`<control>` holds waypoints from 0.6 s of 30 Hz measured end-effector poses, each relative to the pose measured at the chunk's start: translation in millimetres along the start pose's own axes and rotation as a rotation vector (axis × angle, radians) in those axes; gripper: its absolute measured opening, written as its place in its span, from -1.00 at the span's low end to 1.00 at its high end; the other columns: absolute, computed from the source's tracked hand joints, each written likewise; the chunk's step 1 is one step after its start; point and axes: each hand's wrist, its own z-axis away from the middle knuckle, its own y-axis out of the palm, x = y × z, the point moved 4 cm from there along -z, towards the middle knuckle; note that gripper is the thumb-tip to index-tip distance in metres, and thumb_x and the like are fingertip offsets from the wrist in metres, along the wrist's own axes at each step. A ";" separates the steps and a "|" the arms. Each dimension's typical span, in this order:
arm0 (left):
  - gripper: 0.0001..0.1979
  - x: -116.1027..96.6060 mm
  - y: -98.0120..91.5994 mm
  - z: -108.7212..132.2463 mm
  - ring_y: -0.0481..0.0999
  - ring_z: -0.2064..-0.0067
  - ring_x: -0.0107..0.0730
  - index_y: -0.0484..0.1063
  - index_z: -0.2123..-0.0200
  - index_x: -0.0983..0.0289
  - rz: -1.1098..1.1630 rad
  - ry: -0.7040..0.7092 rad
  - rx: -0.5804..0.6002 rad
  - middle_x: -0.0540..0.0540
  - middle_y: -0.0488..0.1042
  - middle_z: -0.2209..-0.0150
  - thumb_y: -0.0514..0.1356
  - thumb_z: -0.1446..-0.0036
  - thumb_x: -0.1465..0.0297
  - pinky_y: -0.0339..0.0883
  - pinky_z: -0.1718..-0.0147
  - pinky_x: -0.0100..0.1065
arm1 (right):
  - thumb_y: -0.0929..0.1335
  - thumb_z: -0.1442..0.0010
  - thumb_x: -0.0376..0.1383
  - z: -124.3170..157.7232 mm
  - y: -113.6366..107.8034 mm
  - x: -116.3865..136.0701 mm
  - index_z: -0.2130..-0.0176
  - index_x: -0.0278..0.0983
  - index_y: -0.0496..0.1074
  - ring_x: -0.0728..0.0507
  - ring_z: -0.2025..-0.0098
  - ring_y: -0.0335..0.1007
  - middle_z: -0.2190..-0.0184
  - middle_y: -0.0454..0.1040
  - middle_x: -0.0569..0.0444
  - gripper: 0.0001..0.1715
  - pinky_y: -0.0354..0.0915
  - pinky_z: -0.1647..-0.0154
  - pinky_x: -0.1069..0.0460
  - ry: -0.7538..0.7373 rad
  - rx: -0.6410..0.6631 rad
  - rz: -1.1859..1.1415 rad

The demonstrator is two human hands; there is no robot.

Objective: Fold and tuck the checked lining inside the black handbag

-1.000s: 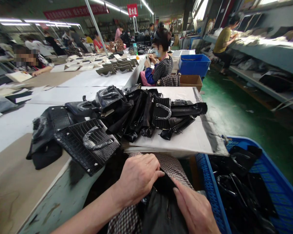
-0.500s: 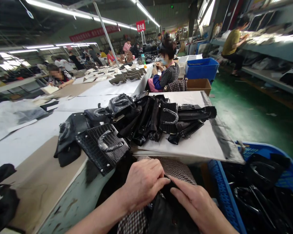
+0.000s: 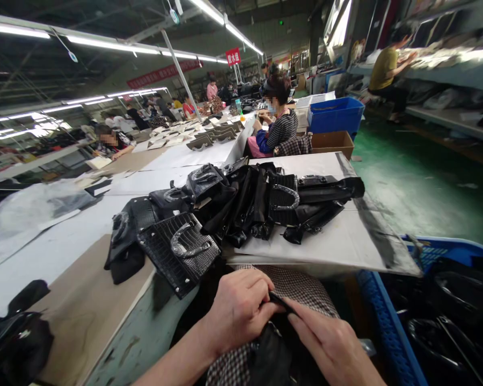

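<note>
On my lap, over a checked cloth [image 3: 229, 369], rests a soft black bag [image 3: 271, 354], mostly hidden under my hands. My left hand [image 3: 243, 303] is closed, pinching the bag's upper edge between thumb and curled fingers. Close beside it, my right hand [image 3: 326, 335] grips the same edge, its thumb and fingers pressed together along it. A short strip of the black edge shows between the two hands. Just beyond them, a black crocodile-patterned handbag [image 3: 181, 249] with a plastic-wrapped handle lies tilted at the table's near edge.
More black handbags [image 3: 249, 198] are heaped on the white-covered table [image 3: 338, 236]. A blue plastic basket [image 3: 390, 327] of black bags stands at my right. Black items [image 3: 20, 338] lie on brown board at the left. A co-worker in stripes [image 3: 284, 131] sits past the table.
The view has turned slightly left, so the scene sits further right. Both hands keep hold of the bag's edge, and a little more of that edge shows between them.
</note>
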 end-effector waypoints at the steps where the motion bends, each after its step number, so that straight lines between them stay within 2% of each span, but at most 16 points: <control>1: -0.76 -0.3 0.0 0.4 0.52 0.33 -0.33 0.28 0.51 0.27 -0.007 -0.007 -0.018 0.05 0.54 0.35 0.29 -0.09 0.42 0.33 0.37 -0.34 | 0.16 -0.36 -0.30 0.4 -0.1 -0.6 -0.10 -0.33 0.42 -0.15 0.14 0.59 0.06 0.58 -0.01 -0.56 0.44 0.02 0.01 -0.006 0.006 -0.004; 5: -0.77 0.4 -2.6 1.0 0.53 0.29 -0.31 0.29 0.50 0.28 0.001 -0.008 -0.066 0.05 0.55 0.32 0.32 -0.07 0.44 0.37 0.31 -0.31 | 0.17 -0.36 -0.29 1.3 -0.3 -4.7 -0.10 -0.32 0.42 -0.15 0.08 0.56 0.02 0.56 0.00 -0.57 0.42 -0.01 0.01 -0.005 -0.001 -0.010; 10: -0.92 7.9 -9.2 0.8 0.54 0.17 -0.34 0.41 0.38 0.26 0.119 -0.010 0.042 0.07 0.57 0.17 0.25 -0.15 0.49 0.42 0.16 -0.32 | 0.18 -0.36 -0.29 -0.9 -0.9 -8.1 -0.14 -0.21 0.39 -0.11 0.02 0.52 0.00 0.55 0.10 -0.58 0.41 -0.02 0.07 0.022 0.020 -0.065; 12: -0.92 10.9 -12.3 0.2 0.55 0.14 -0.35 0.42 0.38 0.26 0.166 -0.031 0.072 0.08 0.57 0.15 0.25 -0.15 0.49 0.43 0.13 -0.33 | 0.19 -0.36 -0.29 -1.7 -2.2 -8.5 -0.13 -0.18 0.40 -0.11 0.04 0.53 0.02 0.56 0.13 -0.59 0.43 0.03 0.10 0.039 0.008 -0.087; 18: -0.89 13.4 -15.0 -4.7 0.55 0.18 -0.38 0.41 0.43 0.27 0.250 -0.084 0.065 0.08 0.56 0.19 0.26 -0.14 0.50 0.44 0.17 -0.38 | 0.20 -0.36 -0.25 -3.1 -4.3 -7.6 -0.10 -0.13 0.43 -0.14 0.06 0.55 0.04 0.57 0.12 -0.61 0.46 0.06 0.07 0.051 0.001 -0.116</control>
